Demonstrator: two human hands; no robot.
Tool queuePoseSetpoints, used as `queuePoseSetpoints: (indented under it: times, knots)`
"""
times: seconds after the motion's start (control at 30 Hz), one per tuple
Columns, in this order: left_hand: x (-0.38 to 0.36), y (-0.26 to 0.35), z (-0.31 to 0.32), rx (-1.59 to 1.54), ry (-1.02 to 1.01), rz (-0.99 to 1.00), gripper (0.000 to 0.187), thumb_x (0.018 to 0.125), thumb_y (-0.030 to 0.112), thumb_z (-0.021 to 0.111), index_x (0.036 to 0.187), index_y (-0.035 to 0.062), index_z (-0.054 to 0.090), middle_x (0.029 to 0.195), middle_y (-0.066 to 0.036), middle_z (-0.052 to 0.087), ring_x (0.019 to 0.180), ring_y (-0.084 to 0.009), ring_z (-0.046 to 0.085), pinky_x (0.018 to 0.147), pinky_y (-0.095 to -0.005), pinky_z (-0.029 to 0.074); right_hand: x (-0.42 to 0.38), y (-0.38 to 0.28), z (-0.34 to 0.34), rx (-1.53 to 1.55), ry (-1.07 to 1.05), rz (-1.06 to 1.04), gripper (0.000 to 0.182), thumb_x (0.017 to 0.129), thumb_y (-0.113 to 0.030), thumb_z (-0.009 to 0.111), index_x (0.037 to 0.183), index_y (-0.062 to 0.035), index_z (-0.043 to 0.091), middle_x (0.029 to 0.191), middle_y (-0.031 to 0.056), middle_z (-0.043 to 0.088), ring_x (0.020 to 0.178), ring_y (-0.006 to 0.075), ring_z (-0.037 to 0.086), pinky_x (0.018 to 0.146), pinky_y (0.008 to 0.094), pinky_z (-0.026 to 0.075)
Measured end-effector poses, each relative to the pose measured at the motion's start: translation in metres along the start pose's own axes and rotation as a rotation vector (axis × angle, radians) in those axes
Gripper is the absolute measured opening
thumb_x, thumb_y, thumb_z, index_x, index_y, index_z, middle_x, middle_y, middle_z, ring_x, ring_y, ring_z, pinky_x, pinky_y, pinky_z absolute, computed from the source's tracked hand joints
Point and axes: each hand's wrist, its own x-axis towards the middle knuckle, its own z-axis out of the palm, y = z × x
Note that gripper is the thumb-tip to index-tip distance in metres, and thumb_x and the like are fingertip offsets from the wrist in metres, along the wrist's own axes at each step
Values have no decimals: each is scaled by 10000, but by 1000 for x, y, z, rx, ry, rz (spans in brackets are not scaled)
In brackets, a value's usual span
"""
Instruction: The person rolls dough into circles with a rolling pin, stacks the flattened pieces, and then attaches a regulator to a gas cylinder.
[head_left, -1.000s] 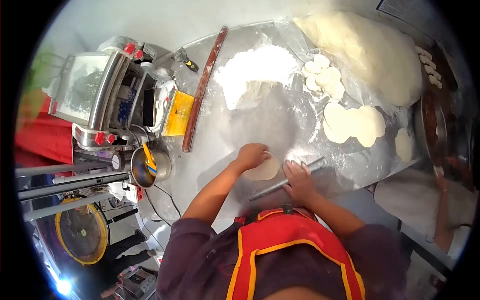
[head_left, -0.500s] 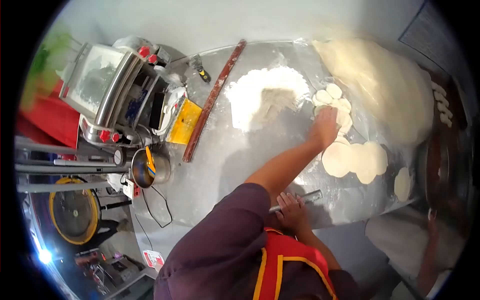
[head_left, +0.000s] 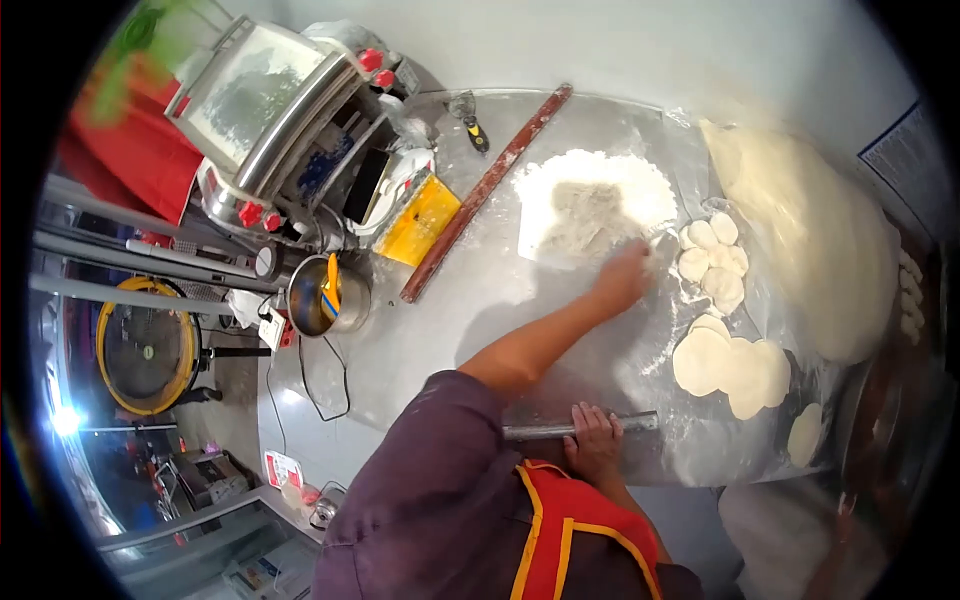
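Observation:
My left hand (head_left: 623, 278) reaches far across the floured steel table (head_left: 450, 330) and lies fingers-down at the near edge of a white flour pile (head_left: 590, 200). Whether it holds anything is hidden under the hand. Just right of it lie several small raw dough pieces (head_left: 712, 255). Nearer me, rolled flat dough discs (head_left: 730, 365) overlap, with one single disc (head_left: 803, 435) further right. My right hand (head_left: 597, 440) grips a metal rolling pin (head_left: 635, 422) lying on the table close to my body.
A large dough mass (head_left: 810, 240) fills the far right. A long wooden stick (head_left: 485, 190) lies diagonally left of the flour. A yellow scraper (head_left: 420, 220), a steel machine (head_left: 280, 110), a small pot (head_left: 325, 295) and a floor fan (head_left: 145, 345) are at left.
My left hand left the disc by the rolling pin, reached out to the small dough pieces, then shifted left to the flour pile. My right hand stayed on the rolling pin.

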Motion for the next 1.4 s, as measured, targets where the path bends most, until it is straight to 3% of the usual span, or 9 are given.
queuePoseSetpoints:
  times: [0.17, 0.27, 0.73, 0.8, 0.83, 0.87, 0.97, 1.03, 1.4]
  knots:
    - [-26, -40, -75, -76, 166, -121, 349, 834, 140, 633, 1158, 61, 528, 1044, -202, 586, 950, -365, 573, 871, -444, 471, -1, -1, 1, 2, -8, -7, 571, 821, -325, 632, 1335, -115, 502, 1357, 72, 518, 1254, 254, 456, 1095, 490, 281]
    - [-32, -65, -76, 478, 408, 214, 340, 825, 137, 646, 1147, 66, 563, 1112, -178, 579, 1038, -344, 550, 904, -421, 465, -3, 0, 3, -15, -16, -21, 570, 823, -316, 628, 1337, -107, 500, 1349, 78, 518, 1248, 263, 454, 1101, 495, 267]
    - [-181, -35, -73, 356, -48, 237, 323, 799, 191, 671, 1071, 37, 590, 1121, -176, 568, 1065, -361, 530, 935, -442, 444, -8, 3, 10, 1, -5, 0, 554, 804, -313, 635, 1300, -94, 521, 1296, 95, 538, 1231, 264, 462, 1086, 525, 277]
    - [-180, -53, -60, 613, -80, 457, 354, 825, 203, 617, 1124, 15, 593, 1163, -217, 563, 1112, -376, 521, 1014, -453, 394, -6, 10, 20, 38, 31, -42, 539, 795, -310, 638, 1276, -91, 531, 1278, 97, 548, 1223, 272, 467, 1072, 533, 290]
    - [-178, -80, -23, 433, 21, 270, 412, 849, 194, 557, 1200, -23, 566, 1231, -257, 539, 1200, -385, 487, 1081, -470, 335, 8, 2, 0, 42, -213, 72, 522, 797, -308, 625, 1258, -79, 538, 1275, 107, 551, 1217, 283, 475, 1061, 540, 299]
    - [-172, -108, 8, 457, 104, 407, 476, 866, 194, 537, 1268, -61, 513, 1298, -260, 517, 1267, -387, 447, 1098, -496, 314, 23, -6, -19, 30, -458, 159, 507, 799, -307, 612, 1241, -67, 545, 1272, 118, 555, 1211, 295, 482, 1049, 548, 307]
    - [-150, -67, -13, 604, -243, 327, 595, 928, 347, 512, 1381, -25, 406, 1495, -226, 326, 1404, -376, 281, 1174, -503, 175, -10, 29, 35, 14, -130, -55, 534, 854, -332, 563, 1282, -15, 523, 1337, 183, 513, 1236, 328, 475, 1072, 553, 286]
    - [-147, -75, -18, 535, -202, 363, 608, 937, 381, 503, 1407, 12, 391, 1515, -219, 297, 1432, -362, 231, 1174, -526, 141, -21, 46, 61, -38, 79, -170, 541, 885, -325, 538, 1318, -4, 503, 1379, 205, 485, 1269, 340, 459, 1086, 541, 278]
    - [-127, -40, -40, 411, -273, 267, 773, 877, 476, 558, 1467, 35, 322, 1560, -187, 230, 1474, -350, 96, 1163, -585, 15, 30, -10, 22, -194, 203, -55, 531, 901, -336, 545, 1333, -31, 503, 1377, 197, 497, 1262, 318, 476, 1078, 499, 300]
